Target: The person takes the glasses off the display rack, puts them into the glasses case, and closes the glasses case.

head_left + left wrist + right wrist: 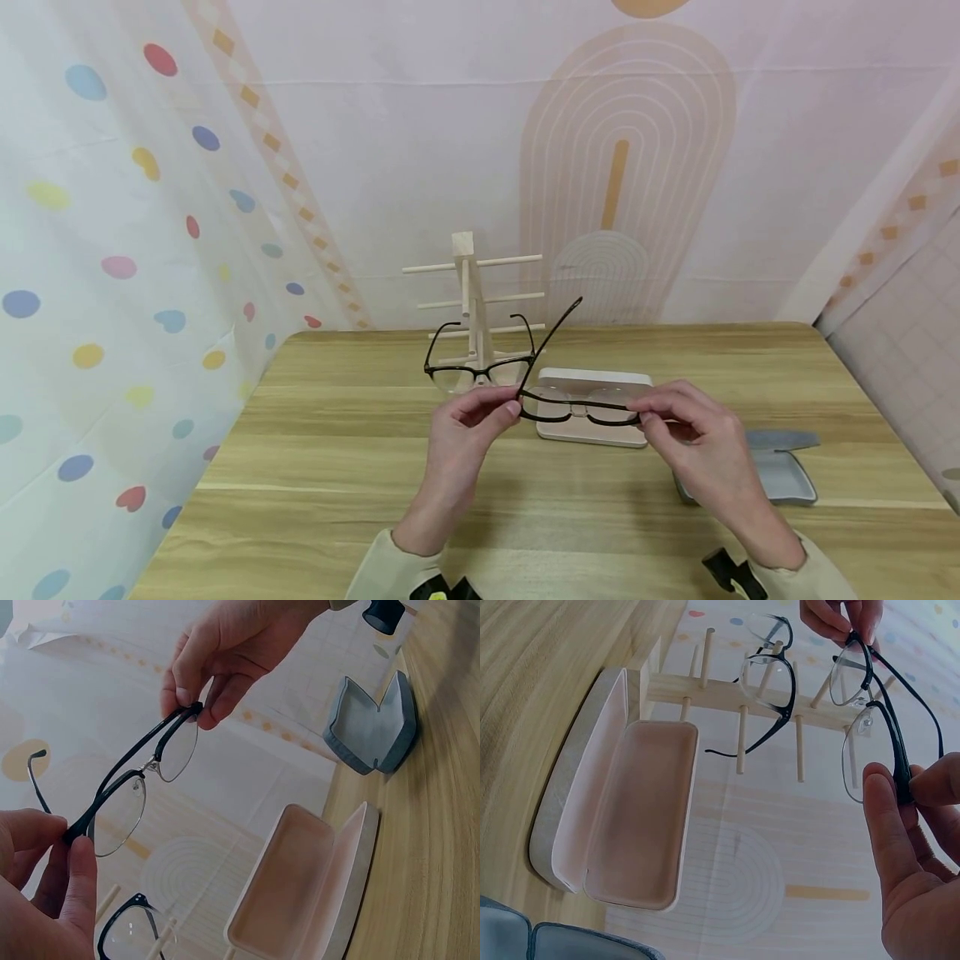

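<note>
Both hands hold a pair of black-browed eyeglasses above the table. My left hand pinches one end of the frame, and its temple arm sticks up and away. At the opposite end, the thumb and fingers of my right hand pinch the corner; there the other temple arm appears folded along the frame. A second pair of dark-framed glasses sits on the wooden display rack, just beyond my left hand. In the left wrist view the held glasses' lenses are clear with thin lower rims.
An opened glasses case with pink lining stands behind the held glasses. A grey-blue case, also opened, lies on the right of the wooden table, partly behind my right hand. A patterned curtain hangs behind the table.
</note>
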`<state>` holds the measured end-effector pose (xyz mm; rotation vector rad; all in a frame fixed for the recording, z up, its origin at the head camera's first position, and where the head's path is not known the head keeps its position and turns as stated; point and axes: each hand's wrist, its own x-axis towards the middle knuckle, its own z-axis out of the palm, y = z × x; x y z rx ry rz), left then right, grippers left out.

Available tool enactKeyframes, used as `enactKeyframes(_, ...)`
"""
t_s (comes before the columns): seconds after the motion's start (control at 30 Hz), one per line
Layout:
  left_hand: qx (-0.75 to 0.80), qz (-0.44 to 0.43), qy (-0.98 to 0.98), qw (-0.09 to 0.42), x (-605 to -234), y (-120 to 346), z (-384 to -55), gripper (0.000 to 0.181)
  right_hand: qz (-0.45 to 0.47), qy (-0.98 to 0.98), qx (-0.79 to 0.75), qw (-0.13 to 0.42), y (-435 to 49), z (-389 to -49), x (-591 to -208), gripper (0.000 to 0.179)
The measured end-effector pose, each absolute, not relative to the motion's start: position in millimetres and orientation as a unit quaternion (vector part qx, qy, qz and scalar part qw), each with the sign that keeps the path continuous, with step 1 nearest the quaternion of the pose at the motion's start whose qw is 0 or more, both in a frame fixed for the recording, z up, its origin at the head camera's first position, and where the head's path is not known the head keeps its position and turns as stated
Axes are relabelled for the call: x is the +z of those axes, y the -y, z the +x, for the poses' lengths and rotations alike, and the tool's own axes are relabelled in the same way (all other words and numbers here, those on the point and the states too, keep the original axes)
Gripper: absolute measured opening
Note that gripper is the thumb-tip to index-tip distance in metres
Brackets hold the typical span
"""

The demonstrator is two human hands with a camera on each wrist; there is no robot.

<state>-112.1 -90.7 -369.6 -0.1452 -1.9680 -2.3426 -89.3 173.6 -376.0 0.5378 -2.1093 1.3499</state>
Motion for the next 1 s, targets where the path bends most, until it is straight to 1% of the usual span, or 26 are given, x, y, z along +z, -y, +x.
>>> enactKeyframes(0.53, -0.758, -0.051, 0.649, 0.041, -369.9, 92.3, -111.7, 0.02, 0.2, 0.785, 0.52, 0.272, -172.5, -88.2, -373.2, 0.033)
enactKeyframes(1.0, -0.743, -0.061, 0.665, 0.042, -370.5, 92.6, -112.1, 0.015, 0.211, 0.777, 0.525, 0.274, -171.7, -89.3, -373.5, 0.031)
